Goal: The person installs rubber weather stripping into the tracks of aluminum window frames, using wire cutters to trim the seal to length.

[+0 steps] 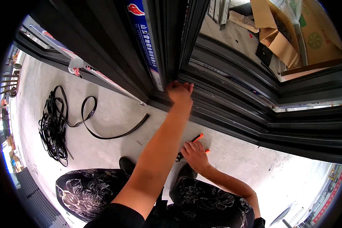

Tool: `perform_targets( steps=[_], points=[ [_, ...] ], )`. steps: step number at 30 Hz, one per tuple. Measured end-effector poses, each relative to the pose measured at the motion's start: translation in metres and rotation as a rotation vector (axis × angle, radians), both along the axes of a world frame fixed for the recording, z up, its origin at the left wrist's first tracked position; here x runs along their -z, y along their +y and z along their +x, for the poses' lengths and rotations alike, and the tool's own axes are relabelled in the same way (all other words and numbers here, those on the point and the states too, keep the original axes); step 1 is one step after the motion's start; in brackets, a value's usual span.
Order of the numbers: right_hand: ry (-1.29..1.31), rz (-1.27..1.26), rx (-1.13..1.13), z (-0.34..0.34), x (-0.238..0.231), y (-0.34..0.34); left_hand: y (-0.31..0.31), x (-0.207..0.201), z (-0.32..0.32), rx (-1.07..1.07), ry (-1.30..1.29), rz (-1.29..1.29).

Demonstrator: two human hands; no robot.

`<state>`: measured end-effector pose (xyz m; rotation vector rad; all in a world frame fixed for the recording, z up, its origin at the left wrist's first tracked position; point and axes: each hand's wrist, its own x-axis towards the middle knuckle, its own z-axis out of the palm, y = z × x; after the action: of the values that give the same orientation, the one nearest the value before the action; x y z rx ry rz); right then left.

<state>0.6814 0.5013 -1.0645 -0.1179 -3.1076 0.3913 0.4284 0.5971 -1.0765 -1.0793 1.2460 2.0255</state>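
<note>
My left hand point(179, 93) reaches up to the inner corner of a dark grey metal frame point(224, 100), where an upright profile meets the lower rails. Its fingers are curled against the corner, and whatever they pinch is hidden. Lower down and to the right, my right hand point(195, 155) is closed around pliers with orange and black handles point(198, 137). The handle ends poke out past the fingers, and the dark head shows on the left beside my shoe. A blue printed film point(142, 34) covers part of the upright profile.
On the pale concrete floor at left lies a tangled coil of black rubber strip point(55, 129), one loose end stretching toward the frame. Beyond the frame stands an opened cardboard box point(277, 34) with small dark pieces inside. Stacked dark profiles point(36, 197) lie at lower left.
</note>
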Motion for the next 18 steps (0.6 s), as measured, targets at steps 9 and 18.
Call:
perform_targets(
  steps=[9, 18],
  points=[
    [-0.025, -0.015, -0.012, -0.0007, -0.0048, 0.0019, 0.0024, 0.0009, 0.002, -0.105, 0.024, 0.023],
    [0.057, 0.019, -0.055, 0.0, 0.0007, 0.0075, 0.0004, 0.0071, -0.0016, -0.056, 0.02, 0.035]
  ],
)
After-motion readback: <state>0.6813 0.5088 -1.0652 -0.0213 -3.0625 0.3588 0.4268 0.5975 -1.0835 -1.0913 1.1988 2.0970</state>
